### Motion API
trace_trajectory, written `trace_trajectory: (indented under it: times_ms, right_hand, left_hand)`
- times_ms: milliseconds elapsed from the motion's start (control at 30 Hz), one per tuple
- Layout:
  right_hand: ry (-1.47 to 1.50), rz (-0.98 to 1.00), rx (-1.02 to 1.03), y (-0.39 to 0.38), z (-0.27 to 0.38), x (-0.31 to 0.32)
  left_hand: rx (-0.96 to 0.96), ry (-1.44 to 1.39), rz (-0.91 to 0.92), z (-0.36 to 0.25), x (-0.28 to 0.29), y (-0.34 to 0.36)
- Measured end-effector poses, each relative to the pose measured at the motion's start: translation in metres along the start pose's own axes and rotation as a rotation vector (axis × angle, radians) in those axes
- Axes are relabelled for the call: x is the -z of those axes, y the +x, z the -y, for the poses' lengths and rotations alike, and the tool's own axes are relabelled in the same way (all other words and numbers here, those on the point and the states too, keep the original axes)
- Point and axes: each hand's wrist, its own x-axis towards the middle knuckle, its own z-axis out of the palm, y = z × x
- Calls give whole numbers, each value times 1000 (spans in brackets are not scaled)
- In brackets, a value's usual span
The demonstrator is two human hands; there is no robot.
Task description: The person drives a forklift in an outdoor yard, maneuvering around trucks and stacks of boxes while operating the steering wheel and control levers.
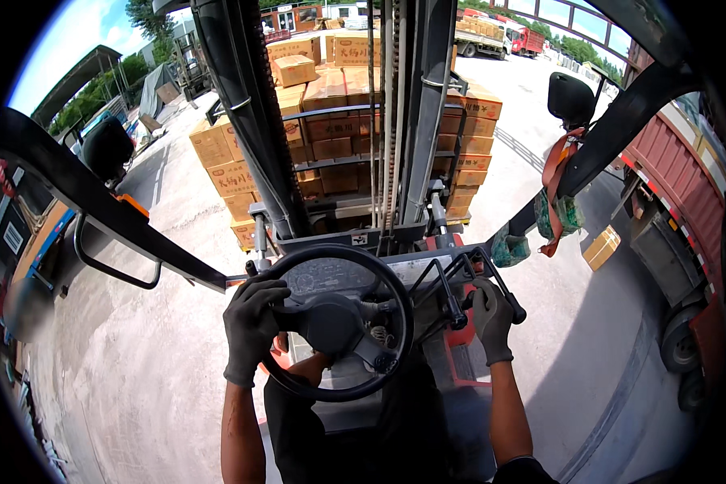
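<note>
I sit in a forklift, with both hands in dark grey gloves. My left hand (251, 327) is closed around the left side of the black steering wheel (408, 319). To the right of the wheel, my right hand (492, 321) is closed over a control lever, whose top the fingers hide. Beside that hand stand other black control levers (457, 316) with rounded knobs. Beyond the dark lift mast (246, 121), a wide load of stacked brown cartons (234, 179) stands in front of the truck. The mast and its chains hide part of the stack.
A red-sided truck (676, 161) is parked close on the right, with a lone carton (602, 248) on the ground near it. Blue-edged flatbed equipment (44, 242) lies at the left. Mirrors (570, 98) flank the cab. More trucks (482, 36) stand far off across the concrete yard.
</note>
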Motion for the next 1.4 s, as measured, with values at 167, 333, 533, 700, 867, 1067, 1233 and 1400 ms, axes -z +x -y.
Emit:
trace_trajectory:
  times_ms: [167, 333, 533, 700, 867, 1067, 1233, 1400]
  right_hand:
    - [83, 74, -150, -2, 7, -1]
    - [93, 58, -111, -4, -10, -7]
    - [60, 57, -90, -4, -15, -9]
    - [68, 50, -80, -3, -3, -4]
    - [58, 90, -81, 0, 7, 2]
    - [-78, 86, 175, 9, 47, 7]
    - [-133, 122, 256, -9, 61, -27]
    - [-7, 158, 211, 3, 61, -38]
  left_hand:
    - [-11, 31, 10, 4, 10, -5]
    - [-16, 24, 0, 3, 10, -9]
    - [-20, 10, -19, -1, 6, -8]
    - [15, 45, 8, -1, 7, -8]
    - [-9, 90, 38, -2, 10, -12]
    - [-44, 161, 98, -11, 13, -38]
    - [-62, 147, 159, -49, 5, -67]
    - [-204, 189, 502, -54, -23, -120]
